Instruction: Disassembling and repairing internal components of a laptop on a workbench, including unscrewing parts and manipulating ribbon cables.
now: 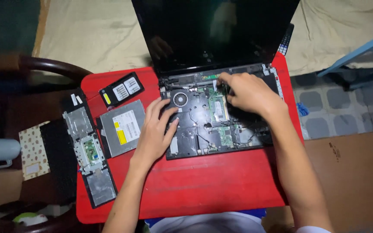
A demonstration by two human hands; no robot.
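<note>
Steadying the opened black laptop base (203, 129) on the red plastic table (203, 185) with flat, unclenched left hand (154, 129), the right hand (247, 92) pinches, apparently, the green memory board (218, 108) just beneath its fingertips, which likely needs careful lifting.

Dim overhead light, dark murky edges, faint screen (214, 32) reflection, slight softness

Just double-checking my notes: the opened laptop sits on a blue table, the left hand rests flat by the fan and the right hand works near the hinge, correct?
Not quite: the table is red, not blue, as the head view shows. The rest holds: the opened laptop sits on it, the left hand rests flat by the fan, and the right hand works near the hinge.
</note>
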